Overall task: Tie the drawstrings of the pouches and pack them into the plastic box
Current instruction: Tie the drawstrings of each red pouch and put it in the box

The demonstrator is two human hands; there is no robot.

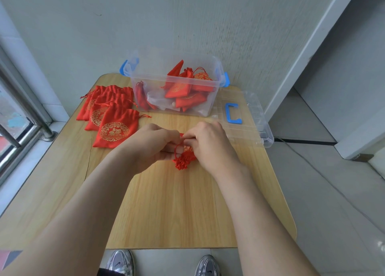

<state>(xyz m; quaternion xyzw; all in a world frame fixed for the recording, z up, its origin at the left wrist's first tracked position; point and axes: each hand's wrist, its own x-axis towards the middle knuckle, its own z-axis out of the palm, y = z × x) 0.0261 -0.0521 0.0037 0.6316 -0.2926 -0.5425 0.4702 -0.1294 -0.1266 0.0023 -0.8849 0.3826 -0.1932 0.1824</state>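
A small red pouch [184,161] with gold print lies on the wooden table [177,209], its mouth gathered into ruffles facing me. My left hand [154,144] and my right hand [210,144] meet above it, and both pinch its red drawstring, which forms a loop between the fingers. Most of the pouch is hidden under my hands. A clear plastic box [209,109] with blue latches stands at the table's far edge and holds several red pouches [183,92]. A pile of several flat red pouches [110,115] lies at the far left.
The box's clear lid [250,119] with a blue handle lies flat at the right, overhanging the table's edge. A window frame and metal rail [25,117] run along the left. A wall stands right behind the box. My shoes show below the table's near edge.
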